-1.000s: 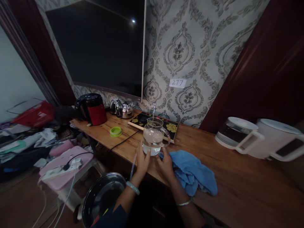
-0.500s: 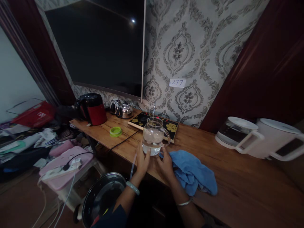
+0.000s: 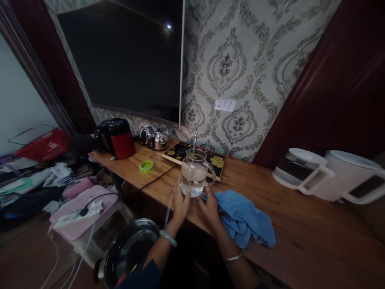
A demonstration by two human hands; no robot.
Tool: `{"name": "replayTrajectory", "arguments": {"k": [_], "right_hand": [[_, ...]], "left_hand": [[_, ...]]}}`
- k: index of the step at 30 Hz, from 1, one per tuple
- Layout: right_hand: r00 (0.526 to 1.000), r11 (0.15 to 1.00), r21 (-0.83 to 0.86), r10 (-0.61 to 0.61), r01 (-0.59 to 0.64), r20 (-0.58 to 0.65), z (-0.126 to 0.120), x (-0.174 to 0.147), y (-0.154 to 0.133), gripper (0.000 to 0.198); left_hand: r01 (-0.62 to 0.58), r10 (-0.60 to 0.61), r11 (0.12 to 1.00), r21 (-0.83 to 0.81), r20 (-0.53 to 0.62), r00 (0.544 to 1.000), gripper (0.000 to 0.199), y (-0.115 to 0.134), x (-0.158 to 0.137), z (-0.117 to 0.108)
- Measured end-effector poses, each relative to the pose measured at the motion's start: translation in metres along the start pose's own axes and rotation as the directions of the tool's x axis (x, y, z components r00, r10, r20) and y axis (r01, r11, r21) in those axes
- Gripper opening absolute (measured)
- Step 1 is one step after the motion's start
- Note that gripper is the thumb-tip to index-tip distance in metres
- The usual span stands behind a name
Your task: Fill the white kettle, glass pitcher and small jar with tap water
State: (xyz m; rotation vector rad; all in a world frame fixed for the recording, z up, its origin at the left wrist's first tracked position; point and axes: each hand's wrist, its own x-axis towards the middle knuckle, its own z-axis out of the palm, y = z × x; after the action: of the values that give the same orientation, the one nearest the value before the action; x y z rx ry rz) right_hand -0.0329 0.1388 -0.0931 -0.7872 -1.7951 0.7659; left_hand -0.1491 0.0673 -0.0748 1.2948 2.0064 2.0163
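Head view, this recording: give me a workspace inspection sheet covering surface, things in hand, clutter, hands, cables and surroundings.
Surface: wooden counter along a patterned wall.
Things in hand: glass kettle, part filled with clear water, upright near the counter's front edge; a thin spout reaches over its mouth.
Clutter: blue cloth beside the kettle; green lid; red and black kettle; two steel teapots; black floral tea tray; two white kettles.
Hands: left hand and right hand cup the glass kettle's base from either side.
Cables: black cord across the counter; power strip on a pink stool.
Surroundings: dark screen; label reading 277; round steel basin below; piled items at left.
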Motion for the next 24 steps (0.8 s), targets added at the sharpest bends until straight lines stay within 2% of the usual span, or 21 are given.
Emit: {"name": "replayTrajectory", "arguments": {"k": [11,24], "right_hand": [[1.0,1.0,0.028,-0.008,0.007,0.014,-0.0009,0.0007,0.0002,0.047],[1.0,1.0,0.012,-0.02,0.019,0.015,-0.0023,0.0012,-0.0024,0.046]], "left_hand": [[0.022,-0.022,1.0,-0.022,0.006,1.0,0.065,-0.001,-0.0007,0.0011],[-0.01,0.01,1.0,-0.002,-0.016,1.0,0.066,-0.0031,0.0001,0.002]]}}
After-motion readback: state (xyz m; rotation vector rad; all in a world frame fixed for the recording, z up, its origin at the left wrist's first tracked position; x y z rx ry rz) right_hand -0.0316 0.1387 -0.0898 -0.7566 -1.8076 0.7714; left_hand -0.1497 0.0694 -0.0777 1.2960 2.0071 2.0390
